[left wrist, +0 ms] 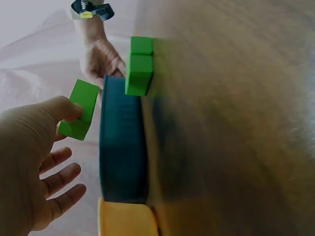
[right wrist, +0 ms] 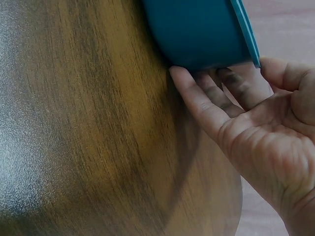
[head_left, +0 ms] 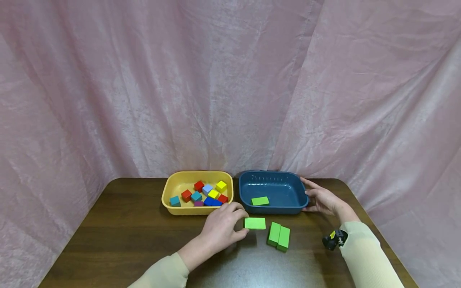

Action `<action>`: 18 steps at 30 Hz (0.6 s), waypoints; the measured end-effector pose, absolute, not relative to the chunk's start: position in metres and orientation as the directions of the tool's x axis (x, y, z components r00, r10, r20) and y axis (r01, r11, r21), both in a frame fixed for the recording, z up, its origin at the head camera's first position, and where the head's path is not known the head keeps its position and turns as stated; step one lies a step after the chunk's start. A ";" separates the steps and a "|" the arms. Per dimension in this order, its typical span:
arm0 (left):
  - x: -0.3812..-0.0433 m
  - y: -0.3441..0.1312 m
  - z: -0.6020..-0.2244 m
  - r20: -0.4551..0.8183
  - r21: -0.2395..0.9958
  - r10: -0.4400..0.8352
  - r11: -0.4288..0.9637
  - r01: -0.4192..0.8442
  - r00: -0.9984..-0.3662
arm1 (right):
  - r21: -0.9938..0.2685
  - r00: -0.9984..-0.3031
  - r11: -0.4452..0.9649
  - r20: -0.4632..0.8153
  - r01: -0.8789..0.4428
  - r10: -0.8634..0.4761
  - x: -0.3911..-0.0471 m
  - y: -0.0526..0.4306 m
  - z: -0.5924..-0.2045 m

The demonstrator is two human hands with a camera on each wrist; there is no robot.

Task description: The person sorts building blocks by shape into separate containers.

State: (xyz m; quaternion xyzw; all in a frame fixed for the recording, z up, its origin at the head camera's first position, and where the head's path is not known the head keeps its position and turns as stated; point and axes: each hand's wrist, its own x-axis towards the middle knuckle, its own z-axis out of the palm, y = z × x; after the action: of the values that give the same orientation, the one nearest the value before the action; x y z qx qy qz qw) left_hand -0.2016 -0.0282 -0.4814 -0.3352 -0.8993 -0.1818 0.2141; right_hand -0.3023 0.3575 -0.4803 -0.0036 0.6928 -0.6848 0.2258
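Observation:
My left hand (head_left: 224, 225) pinches a green rectangular block (head_left: 255, 223) between thumb and fingers, above the table just in front of the blue tray (head_left: 273, 209). In the left wrist view its other fingers are spread free of the block. My right hand (head_left: 324, 201) touches the right end of the blue tray, fingers mostly straight against the wall and thumb at the rim (right wrist: 244, 30). One green block (head_left: 260, 201) lies inside this tray, near its front left. Two more green blocks (head_left: 279, 236) lie side by side on the table between my hands.
A yellow tray (head_left: 171, 209) stands left of the blue one, holding several small cubes in red, yellow, blue, teal and purple. The brown wooden table (head_left: 119, 232) reaches back to a pink curtain (head_left: 216, 88). A black device (head_left: 334, 240) is strapped to my right wrist.

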 end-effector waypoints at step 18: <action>-0.229 -0.026 -0.440 0.531 0.171 0.484 0.743 0.647 -0.696 | -0.952 -0.894 0.051 -0.300 0.301 -0.333 -0.304 0.359 -0.480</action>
State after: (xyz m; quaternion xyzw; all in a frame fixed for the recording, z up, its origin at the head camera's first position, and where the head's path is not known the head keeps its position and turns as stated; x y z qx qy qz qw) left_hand -0.2286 -0.0256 -0.4403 -0.3125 -0.9041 -0.1752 0.2328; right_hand -0.3044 0.3591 -0.4802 -0.0117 0.6873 -0.6888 0.2303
